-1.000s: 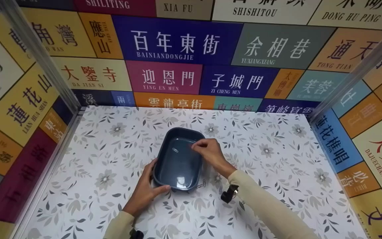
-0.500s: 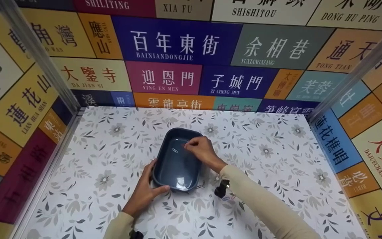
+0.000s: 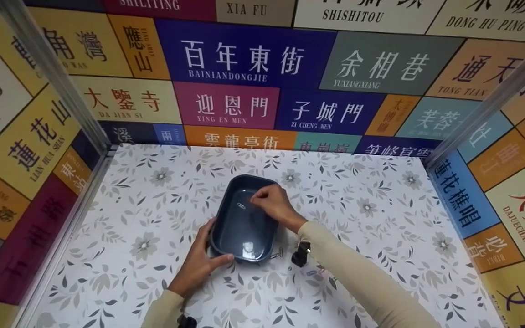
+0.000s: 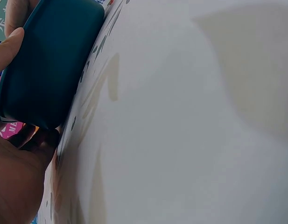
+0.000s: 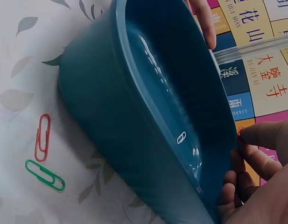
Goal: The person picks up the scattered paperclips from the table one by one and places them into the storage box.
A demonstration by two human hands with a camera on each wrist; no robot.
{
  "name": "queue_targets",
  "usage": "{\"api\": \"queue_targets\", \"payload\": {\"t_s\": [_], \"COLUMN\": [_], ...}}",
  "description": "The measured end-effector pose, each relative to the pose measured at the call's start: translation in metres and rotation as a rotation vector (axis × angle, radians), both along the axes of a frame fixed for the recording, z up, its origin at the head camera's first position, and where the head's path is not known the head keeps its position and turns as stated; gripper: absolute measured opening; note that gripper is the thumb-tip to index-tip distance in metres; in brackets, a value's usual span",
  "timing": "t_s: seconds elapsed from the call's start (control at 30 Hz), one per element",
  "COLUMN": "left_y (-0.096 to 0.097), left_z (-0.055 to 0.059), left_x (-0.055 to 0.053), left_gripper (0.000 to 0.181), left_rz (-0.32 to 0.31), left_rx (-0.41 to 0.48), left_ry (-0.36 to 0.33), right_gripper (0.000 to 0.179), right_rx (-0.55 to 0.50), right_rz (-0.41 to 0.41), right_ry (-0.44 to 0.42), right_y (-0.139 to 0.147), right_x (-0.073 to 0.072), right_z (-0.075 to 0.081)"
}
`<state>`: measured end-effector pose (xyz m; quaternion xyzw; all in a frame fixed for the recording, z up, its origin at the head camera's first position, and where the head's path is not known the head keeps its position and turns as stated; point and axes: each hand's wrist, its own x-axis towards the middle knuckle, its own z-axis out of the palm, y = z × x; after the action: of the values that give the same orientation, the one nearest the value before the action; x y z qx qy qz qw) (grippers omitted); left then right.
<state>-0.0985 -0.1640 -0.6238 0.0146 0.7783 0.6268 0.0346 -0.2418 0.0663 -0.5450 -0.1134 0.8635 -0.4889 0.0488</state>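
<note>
Over blue tray (image 3: 244, 232), right fingers (image 5: 263, 134), shifted inward, pinch small red item (image 5: 240, 131); left fingers (image 3: 206, 231) still grip tray.

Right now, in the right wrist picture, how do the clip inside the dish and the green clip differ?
Colour: the inside clip looks white; the green clip is green.
Place: the inside clip lies in the blue dish; the green clip lies on the patterned tabletop, near a red clip.
Both are looped paper clips, and neither is in a hand.
</note>
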Motion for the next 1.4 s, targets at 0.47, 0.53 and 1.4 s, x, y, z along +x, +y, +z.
{"api": "queue_targets", "payload": {"t_s": [0.47, 0.53, 1.4], "left_y": [0.000, 0.000, -0.003], "left_z": [0.000, 0.000, -0.004], "left_x": [0.000, 0.000, 0.001], "left_gripper": [0.114, 0.114, 0.112], "left_rz": [0.002, 0.002, -0.029], "left_rx": [-0.001, -0.001, 0.012], "left_ry": [0.014, 0.014, 0.063], "right_gripper": [0.007, 0.007, 0.006], "right_rx": [0.108, 0.117, 0.098], "right_rz": [0.083, 0.103, 0.116], "right_ry": [-0.017, -0.028, -0.196], "right_y": [-0.012, -0.014, -0.028], "right_x": [-0.006, -0.008, -0.020], "right_z": [-0.001, -0.002, -0.006]}}
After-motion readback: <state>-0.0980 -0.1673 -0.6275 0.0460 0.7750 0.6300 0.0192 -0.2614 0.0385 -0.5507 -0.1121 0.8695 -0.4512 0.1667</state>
